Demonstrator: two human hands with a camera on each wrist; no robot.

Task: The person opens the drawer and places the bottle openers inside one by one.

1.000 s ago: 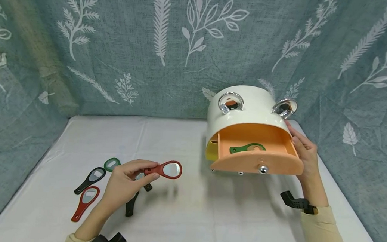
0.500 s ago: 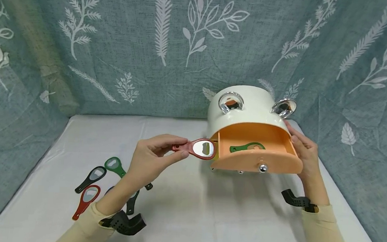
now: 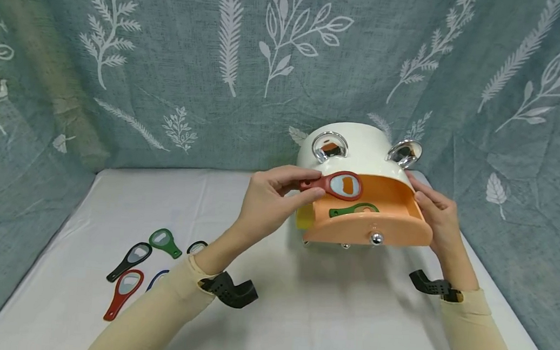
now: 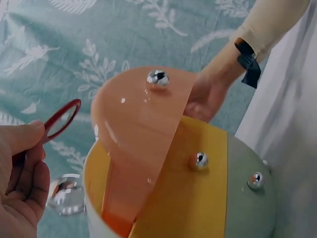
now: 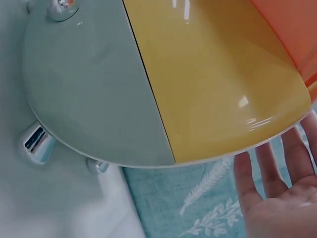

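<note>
My left hand [image 3: 278, 196] pinches a red bottle opener [image 3: 345, 185] by its handle, its metal head over the pulled-out orange drawer [image 3: 393, 232]. In the left wrist view, the red bottle opener [image 4: 63, 119] appears nearly edge-on beside the drawer front. A green bottle opener [image 3: 353, 210] lies inside the drawer. The drawer belongs to a rounded cream cabinet [image 3: 360, 148]. Against the cabinet's right side rests my right hand [image 3: 437, 221]; the right wrist view shows its straight fingers [image 5: 267, 171] at the rim, below the yellow drawer front [image 5: 213, 89].
On the white cloth at left lie a green bottle opener [image 3: 163, 240], a black one [image 3: 130, 261] and another red bottle opener [image 3: 124, 294]; others are partly behind my left arm. Chrome rings [image 3: 329, 146] stick up from the cabinet. Patterned curtain [image 3: 169, 80] surrounds the table.
My left hand has carried the red bottle opener right and up, from above the cloth to over the orange drawer. The right hand has stayed at the cabinet's side.
</note>
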